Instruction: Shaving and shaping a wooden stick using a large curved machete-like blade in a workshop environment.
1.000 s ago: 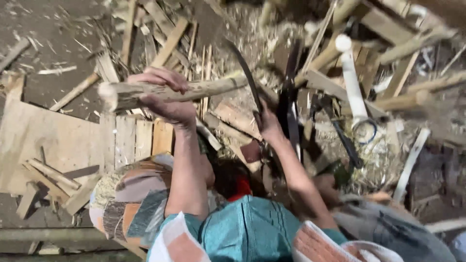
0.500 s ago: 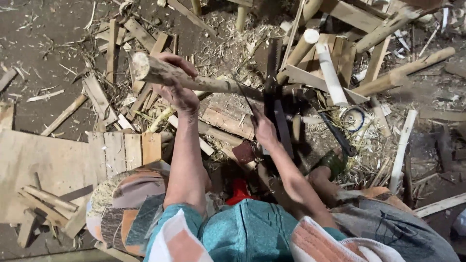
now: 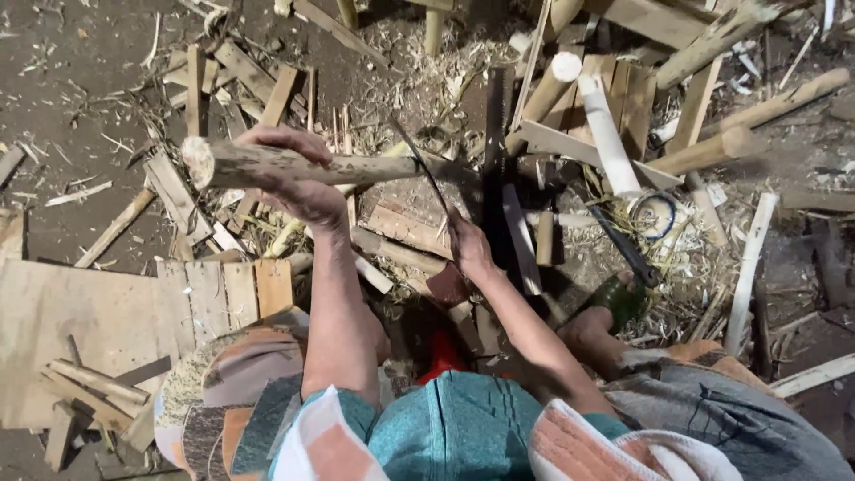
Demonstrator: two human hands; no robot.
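Two hands: left hand [image 3: 298, 174] grips one pole [image 3: 303, 166], right hand [image 3: 468, 245] one blade [image 3: 420, 165].

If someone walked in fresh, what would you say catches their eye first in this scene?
First, the rough wooden pole held level at centre by the left hand, with a dark curved blade in the right hand set against it. Next, the heap of planks and round sticks at upper right on ground strewn with shavings. A white tube stands out among them.
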